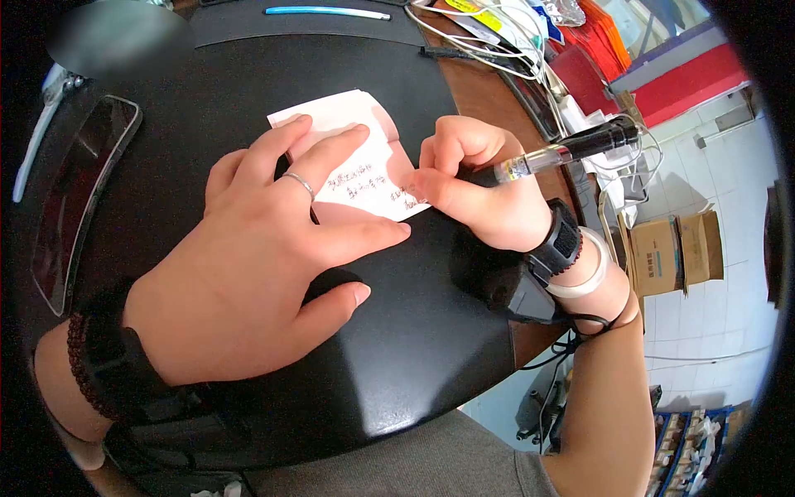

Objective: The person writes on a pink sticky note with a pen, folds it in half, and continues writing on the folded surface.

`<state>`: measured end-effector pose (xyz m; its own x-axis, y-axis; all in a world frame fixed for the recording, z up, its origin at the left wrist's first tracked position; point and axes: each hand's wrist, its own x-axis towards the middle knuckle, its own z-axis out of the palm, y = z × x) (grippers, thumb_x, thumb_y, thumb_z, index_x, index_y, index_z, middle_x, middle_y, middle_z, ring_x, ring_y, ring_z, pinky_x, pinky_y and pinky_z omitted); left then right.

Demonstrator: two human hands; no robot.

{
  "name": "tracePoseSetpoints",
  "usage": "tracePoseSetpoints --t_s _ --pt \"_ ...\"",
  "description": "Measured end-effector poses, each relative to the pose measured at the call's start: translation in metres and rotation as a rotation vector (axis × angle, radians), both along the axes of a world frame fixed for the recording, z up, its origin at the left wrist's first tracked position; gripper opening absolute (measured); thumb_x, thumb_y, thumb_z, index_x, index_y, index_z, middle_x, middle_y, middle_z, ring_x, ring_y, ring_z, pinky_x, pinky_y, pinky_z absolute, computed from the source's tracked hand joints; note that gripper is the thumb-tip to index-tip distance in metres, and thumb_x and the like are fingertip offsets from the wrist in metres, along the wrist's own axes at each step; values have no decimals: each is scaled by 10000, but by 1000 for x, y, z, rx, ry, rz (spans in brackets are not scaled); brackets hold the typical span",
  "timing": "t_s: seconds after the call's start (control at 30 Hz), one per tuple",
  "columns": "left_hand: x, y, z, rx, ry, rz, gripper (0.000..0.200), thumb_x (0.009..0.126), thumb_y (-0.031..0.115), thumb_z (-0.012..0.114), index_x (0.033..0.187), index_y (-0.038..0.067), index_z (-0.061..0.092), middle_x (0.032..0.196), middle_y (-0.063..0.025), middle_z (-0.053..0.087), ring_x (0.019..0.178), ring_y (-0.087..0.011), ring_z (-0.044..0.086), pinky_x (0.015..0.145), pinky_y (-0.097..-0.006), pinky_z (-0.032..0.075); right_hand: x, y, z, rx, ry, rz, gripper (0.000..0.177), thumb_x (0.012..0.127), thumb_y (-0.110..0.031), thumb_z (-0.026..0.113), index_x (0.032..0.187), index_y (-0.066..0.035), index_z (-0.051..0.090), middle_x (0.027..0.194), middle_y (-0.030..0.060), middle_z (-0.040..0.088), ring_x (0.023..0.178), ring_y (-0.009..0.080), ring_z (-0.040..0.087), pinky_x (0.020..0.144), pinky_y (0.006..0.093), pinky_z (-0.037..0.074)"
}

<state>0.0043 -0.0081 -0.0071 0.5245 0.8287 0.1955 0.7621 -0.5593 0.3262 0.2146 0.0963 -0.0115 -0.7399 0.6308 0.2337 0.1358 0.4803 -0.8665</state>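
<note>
A small white paper (373,124) with several lines of handwriting lies on the black desk mat (414,331). Fingers spread, my left hand (257,232) is open and rests over the left and lower side of the paper, a ring on one finger. At the paper's right edge, my right hand (480,182) is closed around a pen (551,155) with a clear and black barrel. The pen's back end points to the upper right; its tip is hidden behind my fingers, near the written lines.
A phone (87,203) lies at the left, near a white-and-blue pen-like object (50,120). A blue pen (327,12) sits at the far edge. White cables (517,45) and packets crowd the upper right. Cardboard boxes (658,253) stand beyond the desk at right.
</note>
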Motion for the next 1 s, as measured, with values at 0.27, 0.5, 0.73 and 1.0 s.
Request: tracePoseSetpoints --t_s 0.27,0.5,0.73,1.0 --pt "1 0 1 4 7 -3 430 707 233 625 1136 214 611 1418 -203 245 1271 -467 208 1025 -552 183 0 1 1 3 -9 -10 293 779 -35 612 613 -56 371 586 -38 369 581 44 337 499 238 279" --pt "3 0 6 -50 30 11 433 703 220 631 1135 219 613 1424 -203 234 1283 -474 191 1033 -546 172 0 2 -2 -13 49 42 302 784 -37 609 609 -60 364 583 -39 361 580 40 330 495 238 274" --pt "3 1 8 -73 30 18 440 702 210 632 1142 220 609 1428 -198 232 1288 -470 183 1038 -533 163 0 2 0 -19 48 -17 330 800 -64 613 601 -63 349 582 -42 329 570 37 304 481 244 246" --pt "3 0 7 -60 32 15 433 716 206 621 1149 217 603 1428 -196 235 1290 -464 185 1039 -529 161 0 3 -3 0 48 -17 347 800 -68 618 602 -59 334 584 -42 308 571 40 297 480 249 242"
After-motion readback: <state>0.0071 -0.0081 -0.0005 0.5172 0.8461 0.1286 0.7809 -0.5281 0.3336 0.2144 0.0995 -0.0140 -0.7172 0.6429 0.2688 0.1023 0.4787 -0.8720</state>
